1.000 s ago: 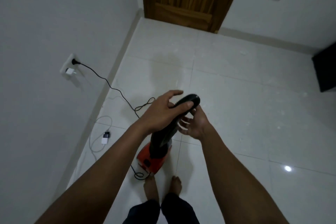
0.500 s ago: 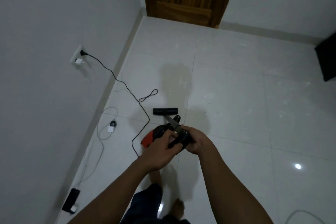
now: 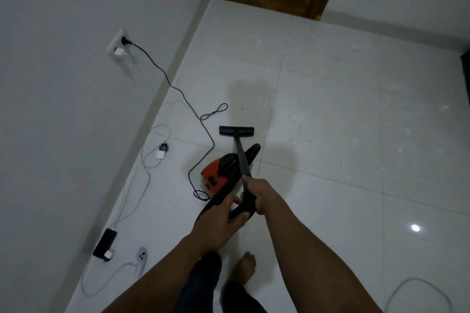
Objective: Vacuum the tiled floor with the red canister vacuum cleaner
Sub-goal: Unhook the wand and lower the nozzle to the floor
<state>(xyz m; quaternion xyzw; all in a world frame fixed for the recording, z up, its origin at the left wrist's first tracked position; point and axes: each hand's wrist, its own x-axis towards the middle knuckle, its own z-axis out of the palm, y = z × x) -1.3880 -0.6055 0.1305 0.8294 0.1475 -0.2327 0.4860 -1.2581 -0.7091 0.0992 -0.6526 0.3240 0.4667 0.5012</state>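
Left hand (image 3: 220,221) and right hand (image 3: 262,194) clenched on wand handle (image 3: 244,207), forearms extended; floor nozzle (image 3: 236,131) on tiles.

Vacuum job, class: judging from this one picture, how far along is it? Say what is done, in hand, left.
Done: the black cord is plugged into the wall socket. In hand: left hand and right hand grip the wand, its floor nozzle on the tiles beside the red vacuum. Left: pale specks cover the floor ahead.
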